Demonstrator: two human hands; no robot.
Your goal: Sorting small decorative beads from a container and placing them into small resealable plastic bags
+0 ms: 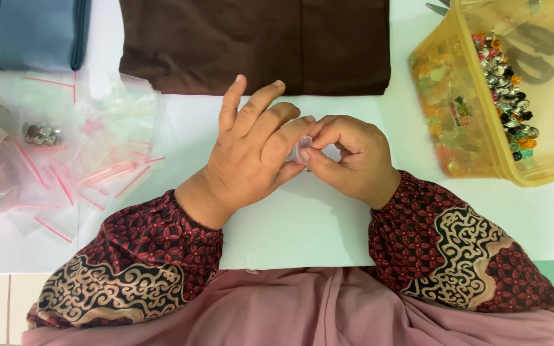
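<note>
Head view: both hands [302, 157] pinch crinkly clear bag [302, 148].

Clear red-striped bags [91, 160] left; perhaps one between hands.

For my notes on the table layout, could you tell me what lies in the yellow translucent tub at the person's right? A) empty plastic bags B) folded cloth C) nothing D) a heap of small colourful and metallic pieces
D: the yellow tub holds a heap of small colourful and metallic pieces.
</note>
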